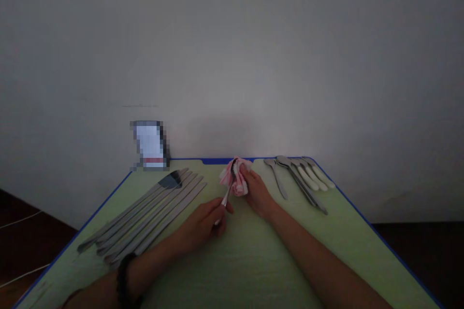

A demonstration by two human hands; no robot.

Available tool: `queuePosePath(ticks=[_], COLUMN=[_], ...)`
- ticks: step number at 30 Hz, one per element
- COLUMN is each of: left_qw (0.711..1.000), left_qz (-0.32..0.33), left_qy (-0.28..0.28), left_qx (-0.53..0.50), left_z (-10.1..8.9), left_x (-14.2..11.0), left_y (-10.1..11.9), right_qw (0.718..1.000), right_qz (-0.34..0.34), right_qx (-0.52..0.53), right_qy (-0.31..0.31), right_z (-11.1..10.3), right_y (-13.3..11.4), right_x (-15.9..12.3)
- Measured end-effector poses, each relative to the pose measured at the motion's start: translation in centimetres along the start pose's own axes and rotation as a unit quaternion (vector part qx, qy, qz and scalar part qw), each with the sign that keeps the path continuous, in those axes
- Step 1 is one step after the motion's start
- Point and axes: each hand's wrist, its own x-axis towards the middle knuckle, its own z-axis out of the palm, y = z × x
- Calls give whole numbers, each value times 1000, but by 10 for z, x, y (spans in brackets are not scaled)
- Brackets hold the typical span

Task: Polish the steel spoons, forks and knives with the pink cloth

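Note:
My left hand (213, 215) is closed around the handle of a spoon (227, 193), which tilts up and away from me over the middle of the table. The spoon's head rests against a crumpled pink and white cloth (239, 187). Gripping that cloth from the right is my right hand (256, 190), its fingers partly hidden behind the folds. To the right lie a single metal spoon (277, 181), a few long-handled spoons (302, 186) and several pieces of cutlery with cream handles (308, 178).
Several long flat metal utensils (152, 217) lie side by side on the left, near my left forearm. A blurred phone-like screen (150, 145) stands at the back left. The green table (232, 270) has a blue edge and meets a pale wall (232, 58).

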Motion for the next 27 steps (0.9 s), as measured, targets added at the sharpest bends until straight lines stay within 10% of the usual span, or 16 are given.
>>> queuePosePath(ticks=[27], left_qw=[981], left_qz=[54], left_qy=[4], left_qx=[185], left_z=[2], left_x=[-3], left_y=[0], right_qw=[999], right_qz=[19], right_qx=[-16], right_qy=[-49], right_z=[3], right_y=[8], right_x=[-15])
